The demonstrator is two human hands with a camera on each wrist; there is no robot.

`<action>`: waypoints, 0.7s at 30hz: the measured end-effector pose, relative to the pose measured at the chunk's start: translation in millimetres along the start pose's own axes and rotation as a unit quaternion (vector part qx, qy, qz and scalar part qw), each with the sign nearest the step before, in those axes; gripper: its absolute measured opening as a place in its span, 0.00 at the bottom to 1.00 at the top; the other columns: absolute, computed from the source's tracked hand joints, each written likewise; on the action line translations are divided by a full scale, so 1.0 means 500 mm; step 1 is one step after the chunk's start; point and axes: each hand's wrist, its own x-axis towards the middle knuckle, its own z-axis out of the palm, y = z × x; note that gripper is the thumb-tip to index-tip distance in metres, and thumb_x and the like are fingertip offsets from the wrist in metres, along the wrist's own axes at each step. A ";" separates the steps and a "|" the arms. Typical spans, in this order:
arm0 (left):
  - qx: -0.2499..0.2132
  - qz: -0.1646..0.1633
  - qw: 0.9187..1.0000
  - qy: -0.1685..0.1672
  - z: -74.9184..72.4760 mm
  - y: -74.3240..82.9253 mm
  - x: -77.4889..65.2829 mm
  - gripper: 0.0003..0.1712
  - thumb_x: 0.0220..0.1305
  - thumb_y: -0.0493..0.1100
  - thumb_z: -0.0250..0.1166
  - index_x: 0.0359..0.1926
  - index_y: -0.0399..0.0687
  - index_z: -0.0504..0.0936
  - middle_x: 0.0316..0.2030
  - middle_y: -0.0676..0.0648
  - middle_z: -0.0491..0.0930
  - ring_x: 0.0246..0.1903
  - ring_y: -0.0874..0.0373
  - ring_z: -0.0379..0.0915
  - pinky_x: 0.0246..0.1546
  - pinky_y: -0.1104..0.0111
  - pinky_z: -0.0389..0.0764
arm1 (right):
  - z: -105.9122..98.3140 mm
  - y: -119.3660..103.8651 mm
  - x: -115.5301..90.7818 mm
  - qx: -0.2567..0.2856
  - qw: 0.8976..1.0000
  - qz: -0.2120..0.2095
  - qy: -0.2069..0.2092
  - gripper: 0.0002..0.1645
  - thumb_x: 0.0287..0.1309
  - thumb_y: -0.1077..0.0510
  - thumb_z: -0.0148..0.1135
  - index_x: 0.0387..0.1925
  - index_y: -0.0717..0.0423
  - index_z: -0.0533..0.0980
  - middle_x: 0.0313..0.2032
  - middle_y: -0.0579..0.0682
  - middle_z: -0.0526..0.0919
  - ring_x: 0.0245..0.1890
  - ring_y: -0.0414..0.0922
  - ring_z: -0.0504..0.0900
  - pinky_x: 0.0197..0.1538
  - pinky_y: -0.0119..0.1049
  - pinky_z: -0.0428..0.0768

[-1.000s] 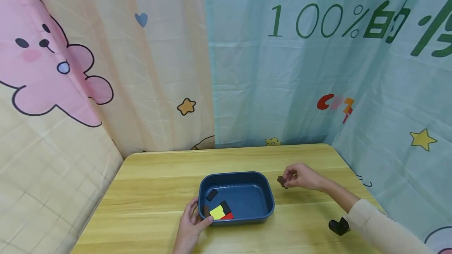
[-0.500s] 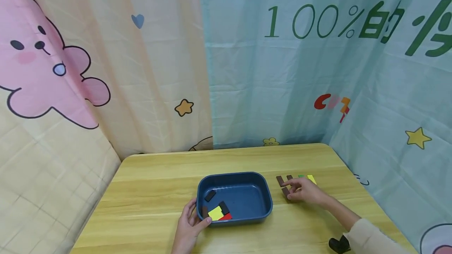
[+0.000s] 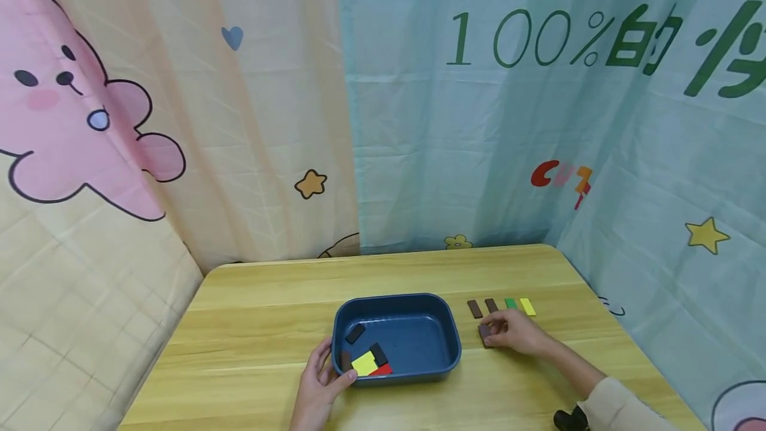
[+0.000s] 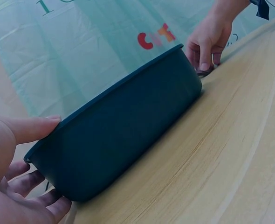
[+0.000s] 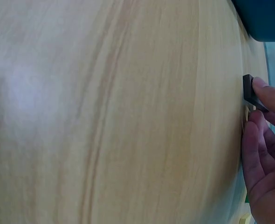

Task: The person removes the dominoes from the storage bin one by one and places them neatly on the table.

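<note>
My left hand (image 3: 320,378) grips the near left corner of a dark blue plastic bin (image 3: 439,376), thumb on the rim and fingers against the outer wall, as the left wrist view shows. Right of the bin, my right hand (image 3: 519,332) pinches a flat dark brown block (image 3: 483,334) at the tabletop; part of it is hidden by the fingers. In the right wrist view, the thumb presses on that brown block (image 5: 247,87). Just beyond the hand lie two more brown blocks (image 3: 475,309), a green block (image 3: 510,302) and a yellow block (image 3: 527,306) in a row.
Inside the bin, at its left side, lie dark blocks (image 3: 356,332), a yellow piece (image 3: 364,364) and a red piece (image 3: 382,370). The bin stands on a wood-grain table (image 3: 251,324). A printed curtain (image 3: 419,151) hangs behind the table. A black object (image 3: 571,420) shows by the right sleeve.
My right hand has brought a brown block down to the table and shifted slightly nearer, uncovering the row of blocks behind. The left hand keeps its hold on the bin.
</note>
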 end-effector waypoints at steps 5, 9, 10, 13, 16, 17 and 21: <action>-0.001 0.002 1.000 -0.003 0.001 0.000 -0.001 0.52 0.61 0.30 0.74 0.78 0.32 0.53 0.75 0.25 0.53 0.71 0.28 0.56 0.63 0.52 0.75 | -0.003 0.000 0.002 -0.010 1.000 -0.016 -0.011 0.21 0.58 0.60 0.76 0.49 0.68 0.82 0.30 0.42 0.78 0.28 0.36 0.75 0.30 0.31 0.78; 0.002 0.000 1.000 -0.003 0.000 0.001 0.000 0.52 0.61 0.30 0.75 0.78 0.32 0.53 0.75 0.25 0.53 0.71 0.28 0.56 0.63 0.52 0.74 | -0.004 0.000 0.004 -0.007 0.999 -0.026 -0.017 0.20 0.59 0.60 0.76 0.49 0.68 0.82 0.30 0.42 0.78 0.29 0.36 0.76 0.31 0.30 0.79; 0.003 0.000 1.000 -0.003 0.001 0.000 0.001 0.52 0.61 0.30 0.75 0.78 0.32 0.53 0.75 0.25 0.53 0.71 0.28 0.56 0.63 0.51 0.74 | -0.005 -0.001 0.004 -0.007 0.999 -0.028 -0.018 0.20 0.59 0.60 0.76 0.49 0.68 0.82 0.30 0.42 0.78 0.29 0.36 0.76 0.31 0.30 0.79; 0.005 -0.002 1.000 -0.001 0.001 0.001 0.003 0.52 0.61 0.30 0.75 0.78 0.32 0.53 0.75 0.25 0.53 0.71 0.27 0.57 0.63 0.51 0.74 | -0.006 -0.002 0.003 -0.003 1.000 -0.024 -0.017 0.19 0.59 0.61 0.75 0.49 0.67 0.82 0.30 0.42 0.78 0.29 0.36 0.76 0.32 0.30 0.79; 0.003 -0.002 1.000 0.000 0.001 0.001 0.003 0.52 0.61 0.30 0.75 0.78 0.32 0.53 0.75 0.24 0.53 0.71 0.28 0.57 0.63 0.52 0.75 | -0.006 -0.003 0.002 0.001 1.000 -0.019 -0.016 0.18 0.60 0.61 0.75 0.48 0.67 0.82 0.30 0.43 0.78 0.29 0.37 0.76 0.31 0.30 0.78; 0.002 -0.002 1.000 0.001 0.001 0.001 0.003 0.52 0.60 0.29 0.75 0.78 0.32 0.53 0.75 0.24 0.53 0.71 0.28 0.57 0.62 0.52 0.75 | -0.006 -0.004 0.001 0.001 1.000 -0.016 -0.016 0.17 0.60 0.61 0.74 0.48 0.66 0.82 0.30 0.43 0.78 0.29 0.37 0.76 0.31 0.30 0.78; 0.000 -0.001 1.000 0.000 0.001 0.000 0.001 0.52 0.60 0.29 0.75 0.78 0.32 0.53 0.75 0.24 0.54 0.71 0.28 0.57 0.62 0.52 0.75 | -0.006 -0.010 0.001 0.006 1.000 -0.014 -0.018 0.16 0.60 0.63 0.74 0.48 0.66 0.82 0.31 0.44 0.79 0.30 0.38 0.76 0.30 0.30 0.78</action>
